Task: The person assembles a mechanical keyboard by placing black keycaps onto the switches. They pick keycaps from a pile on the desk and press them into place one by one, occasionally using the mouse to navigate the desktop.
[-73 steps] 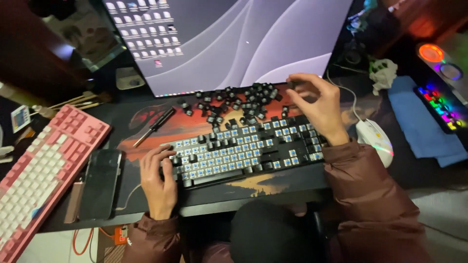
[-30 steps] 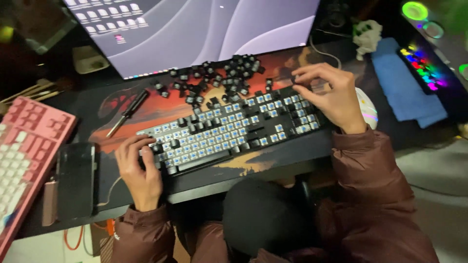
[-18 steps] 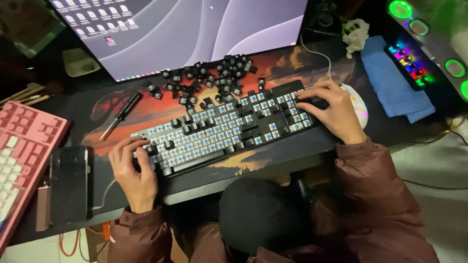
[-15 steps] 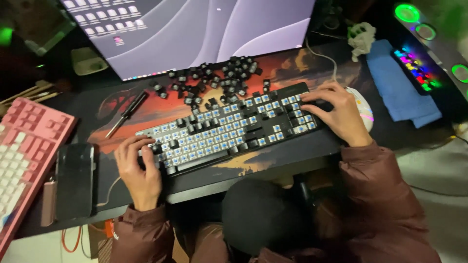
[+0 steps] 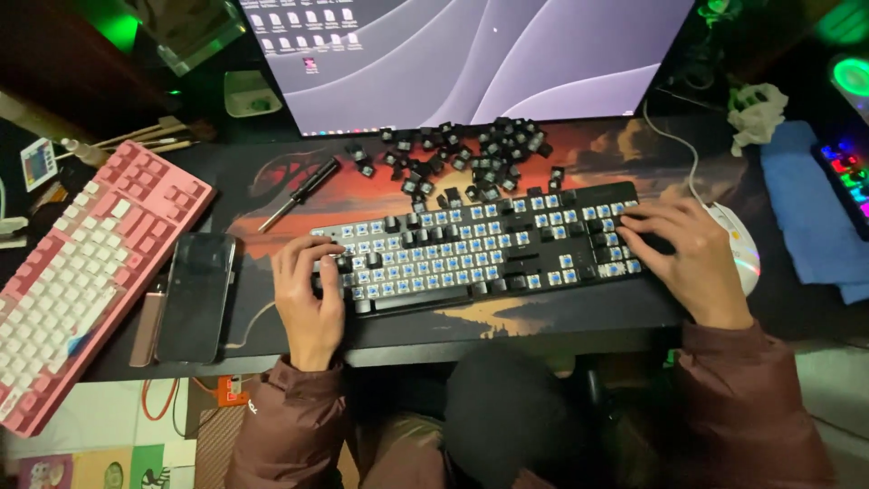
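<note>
Black mechanical keyboard with most keycaps pulled and blue switches exposed lies slightly tilted on the dark desk mat with an orange sunset print, in front of the monitor. Left hand rests on the keyboard's left end, fingers curled over the edge keys, holding nothing loose. Right hand lies on the keyboard's right end, fingers spread flat over the number-pad area; whether it pinches a cap, cannot tell.

Pile of loose black keycaps sits just behind the keyboard, between it and the monitor. Black-handled screwdriver lies behind the keyboard's left end, apart from it. Dark smartphone lies face up left of the keyboard, near the left hand. Pink and white keyboard lies angled further left of the phone. White mouse with coloured lights is just right of the keyboard, partly under the right hand. Blue cloth lies right of the mouse.
</note>
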